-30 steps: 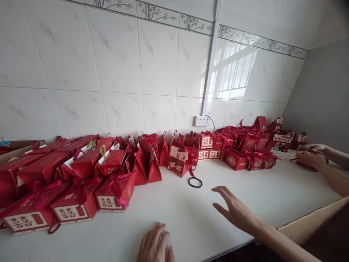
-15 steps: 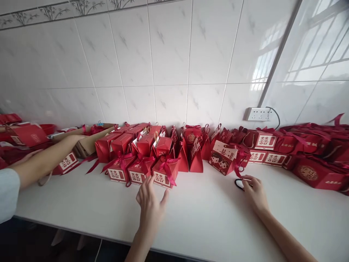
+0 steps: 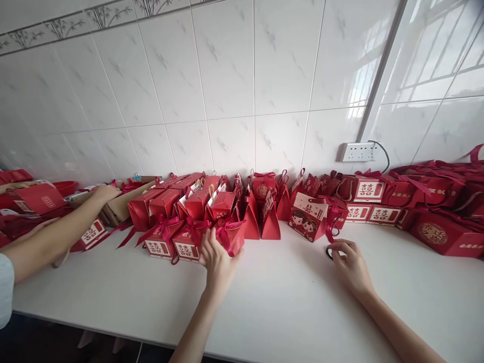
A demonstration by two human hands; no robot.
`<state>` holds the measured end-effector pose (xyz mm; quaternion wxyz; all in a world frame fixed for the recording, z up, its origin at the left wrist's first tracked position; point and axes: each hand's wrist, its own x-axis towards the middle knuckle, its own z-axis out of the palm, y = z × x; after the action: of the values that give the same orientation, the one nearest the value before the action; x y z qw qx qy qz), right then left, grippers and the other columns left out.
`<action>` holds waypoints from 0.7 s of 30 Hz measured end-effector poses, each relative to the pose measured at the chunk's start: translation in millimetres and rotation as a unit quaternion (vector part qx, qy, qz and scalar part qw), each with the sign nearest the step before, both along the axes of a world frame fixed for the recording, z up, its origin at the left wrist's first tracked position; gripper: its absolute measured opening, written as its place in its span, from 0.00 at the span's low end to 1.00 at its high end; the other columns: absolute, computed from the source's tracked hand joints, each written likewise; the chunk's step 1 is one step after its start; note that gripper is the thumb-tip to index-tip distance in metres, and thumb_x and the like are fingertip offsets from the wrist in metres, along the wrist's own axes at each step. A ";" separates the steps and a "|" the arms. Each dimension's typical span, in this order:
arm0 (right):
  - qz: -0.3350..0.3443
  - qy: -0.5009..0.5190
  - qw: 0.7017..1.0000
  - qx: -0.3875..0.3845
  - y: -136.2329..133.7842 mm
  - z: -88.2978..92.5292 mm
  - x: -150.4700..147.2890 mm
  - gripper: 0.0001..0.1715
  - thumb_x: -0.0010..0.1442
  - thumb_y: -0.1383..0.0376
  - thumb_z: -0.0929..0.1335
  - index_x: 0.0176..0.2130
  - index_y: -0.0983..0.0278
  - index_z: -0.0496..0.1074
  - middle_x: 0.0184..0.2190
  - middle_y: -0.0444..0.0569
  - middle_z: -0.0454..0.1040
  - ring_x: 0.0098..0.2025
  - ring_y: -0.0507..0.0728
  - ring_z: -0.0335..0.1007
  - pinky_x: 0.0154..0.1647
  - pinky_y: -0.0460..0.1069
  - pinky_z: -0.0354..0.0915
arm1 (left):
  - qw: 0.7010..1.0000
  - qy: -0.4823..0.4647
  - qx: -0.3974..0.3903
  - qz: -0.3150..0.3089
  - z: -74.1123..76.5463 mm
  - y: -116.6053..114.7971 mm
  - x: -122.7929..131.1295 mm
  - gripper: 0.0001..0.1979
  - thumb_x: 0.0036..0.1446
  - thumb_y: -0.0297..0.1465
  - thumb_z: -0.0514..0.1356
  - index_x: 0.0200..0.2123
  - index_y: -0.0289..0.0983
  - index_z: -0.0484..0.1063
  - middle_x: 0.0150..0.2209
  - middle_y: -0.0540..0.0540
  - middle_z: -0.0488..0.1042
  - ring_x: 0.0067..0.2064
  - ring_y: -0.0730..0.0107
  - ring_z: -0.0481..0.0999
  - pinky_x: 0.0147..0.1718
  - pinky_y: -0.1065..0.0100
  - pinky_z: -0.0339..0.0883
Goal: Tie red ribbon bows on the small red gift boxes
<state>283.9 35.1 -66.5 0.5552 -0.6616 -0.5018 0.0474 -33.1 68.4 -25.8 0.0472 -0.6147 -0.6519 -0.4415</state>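
My left hand (image 3: 217, 262) is closed round the front of a small red gift box with a crimson ribbon bow (image 3: 231, 236), the right-most of a front row of three such boxes. My right hand (image 3: 350, 264) rests on the white counter (image 3: 287, 297) with its fingers curled over a black hair tie (image 3: 329, 252), only an edge of which shows. A red box printed with a cartoon couple (image 3: 308, 217) stands just behind that hand.
Many red gift boxes and small bags line the tiled wall (image 3: 227, 91), with a heap at the right (image 3: 434, 206). Another person's arm (image 3: 56, 232) reaches in from the left to a brown carton (image 3: 121, 204). A wall socket (image 3: 357, 151) sits above the boxes.
The view swung left, then held. My left hand moved forward and closed on the ribboned box. My right hand reached the hair tie and curled over it.
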 end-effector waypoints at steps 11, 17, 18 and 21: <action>0.071 -0.003 0.997 -0.003 -4.4 10.5 -4.5 0.12 0.52 0.56 0.65 0.29 0.61 0.70 0.42 0.55 0.65 0.41 0.61 0.68 0.35 0.56 0.69 | 0.996 -0.036 -0.053 -0.065 17.2 -9.8 -2.9 0.40 0.46 0.32 0.64 0.61 0.35 0.49 0.60 0.32 0.55 0.62 0.37 0.55 0.54 0.37 0.55; 0.358 0.042 0.930 -0.066 -48.9 39.3 -38.2 0.44 0.49 0.42 0.69 0.59 0.55 0.56 0.59 0.57 0.61 0.54 0.64 0.68 0.48 0.58 0.70 | 0.907 0.001 -0.015 -0.422 35.0 -63.7 15.0 0.44 0.47 0.29 0.62 0.64 0.42 0.42 0.59 0.36 0.53 0.62 0.52 0.59 0.56 0.51 0.63; 0.424 0.065 0.900 -0.075 -60.0 45.6 -45.7 0.53 0.47 0.41 0.70 0.63 0.53 0.49 0.62 0.58 0.56 0.58 0.65 0.64 0.52 0.60 0.67 | 0.883 0.011 -0.018 -0.470 40.3 -69.9 17.5 0.45 0.46 0.29 0.63 0.64 0.43 0.42 0.59 0.37 0.52 0.62 0.53 0.58 0.56 0.54 0.64; 0.465 0.061 0.880 -0.075 -92.5 62.5 -62.8 0.62 0.47 0.51 0.74 0.66 0.53 0.37 0.64 0.58 0.52 0.62 0.67 0.57 0.58 0.63 0.60 | 0.833 0.011 -0.006 -0.553 53.6 -81.2 24.2 0.46 0.45 0.27 0.64 0.64 0.45 0.45 0.62 0.39 0.51 0.64 0.54 0.55 0.58 0.57 0.61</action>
<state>221.1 -57.4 -4.0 0.4479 -0.3877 -0.7116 0.3779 -8.9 -12.8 27.9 -0.2015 -0.8777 -0.2059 -0.3830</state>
